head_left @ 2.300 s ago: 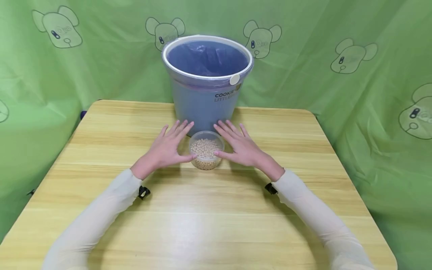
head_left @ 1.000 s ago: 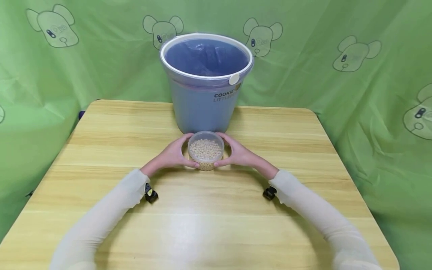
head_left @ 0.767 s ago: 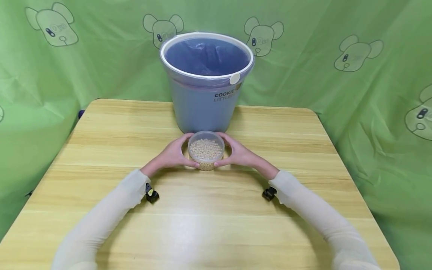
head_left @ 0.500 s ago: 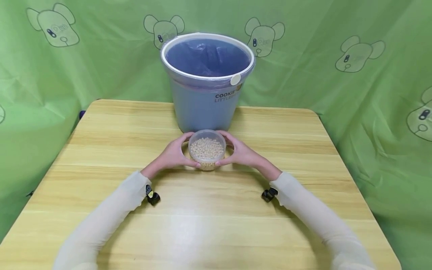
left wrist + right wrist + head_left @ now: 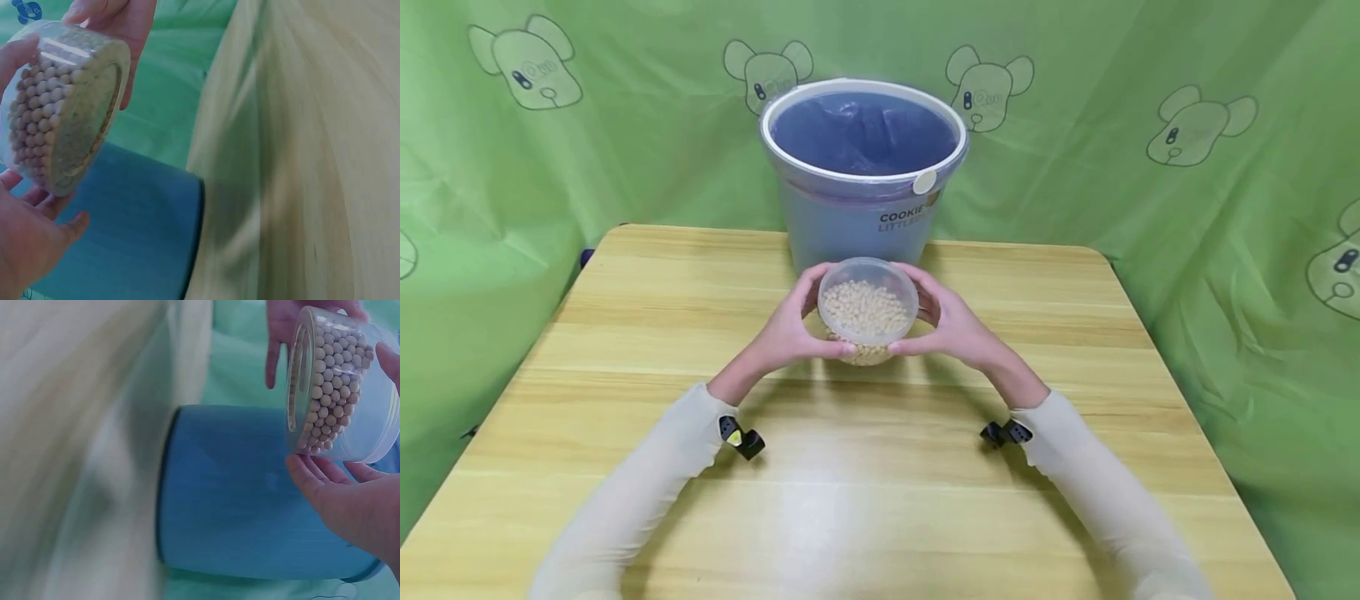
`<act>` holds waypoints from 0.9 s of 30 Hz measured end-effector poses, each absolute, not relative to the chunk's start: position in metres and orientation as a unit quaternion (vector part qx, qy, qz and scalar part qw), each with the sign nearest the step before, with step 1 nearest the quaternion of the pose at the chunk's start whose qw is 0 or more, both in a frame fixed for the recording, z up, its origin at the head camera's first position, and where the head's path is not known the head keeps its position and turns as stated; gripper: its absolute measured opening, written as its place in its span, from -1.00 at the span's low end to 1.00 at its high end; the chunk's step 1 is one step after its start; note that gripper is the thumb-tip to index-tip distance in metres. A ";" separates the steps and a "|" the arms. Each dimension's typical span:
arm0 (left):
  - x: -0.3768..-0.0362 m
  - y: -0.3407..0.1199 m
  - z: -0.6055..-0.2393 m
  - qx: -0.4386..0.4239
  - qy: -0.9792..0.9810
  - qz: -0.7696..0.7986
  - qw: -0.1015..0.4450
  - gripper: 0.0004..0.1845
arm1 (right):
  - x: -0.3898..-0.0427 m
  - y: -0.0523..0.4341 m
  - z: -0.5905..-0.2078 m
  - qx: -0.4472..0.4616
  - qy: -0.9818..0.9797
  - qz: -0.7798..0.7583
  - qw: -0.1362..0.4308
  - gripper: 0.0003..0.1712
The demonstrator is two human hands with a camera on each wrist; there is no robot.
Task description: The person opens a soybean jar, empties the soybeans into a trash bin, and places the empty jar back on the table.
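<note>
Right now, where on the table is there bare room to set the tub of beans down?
The near half of the table, between the two sleeves, is bare, and so are the wide strips left and right of the bucket. It is crowded only at the middle back, where the left hand and right hand hold the tub before the bucket.

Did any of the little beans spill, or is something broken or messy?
Nothing stands out. The beans all sit inside the clear tub, which the left hand and right hand hold level above the table. No beans lie on the wood, and the blue bin stands upright behind.
</note>
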State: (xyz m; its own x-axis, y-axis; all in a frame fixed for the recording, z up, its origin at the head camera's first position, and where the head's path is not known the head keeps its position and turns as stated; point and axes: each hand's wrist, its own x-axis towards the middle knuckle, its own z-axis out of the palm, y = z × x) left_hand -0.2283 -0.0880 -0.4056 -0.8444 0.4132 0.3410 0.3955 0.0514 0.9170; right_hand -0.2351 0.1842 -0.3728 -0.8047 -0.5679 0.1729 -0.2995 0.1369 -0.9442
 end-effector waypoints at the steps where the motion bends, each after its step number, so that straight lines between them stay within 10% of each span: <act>1: -0.227 -0.087 -0.404 0.284 0.716 0.638 0.011 0.20 | -0.233 0.184 -0.370 -0.291 0.742 -0.593 0.113 0.26; 27: -0.213 -0.078 -0.391 0.285 0.715 0.638 0.001 0.31 | -0.222 0.181 -0.353 -0.310 0.737 -0.589 0.119 0.23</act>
State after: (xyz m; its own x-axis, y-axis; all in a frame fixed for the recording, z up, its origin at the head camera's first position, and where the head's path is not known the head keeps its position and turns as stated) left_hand -0.2127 -0.0780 -0.3906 -0.8374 0.4088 0.3629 0.4072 0.0238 0.9130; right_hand -0.2225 0.1811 -0.3530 -0.7798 -0.5967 0.1897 -0.3159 0.1134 -0.9420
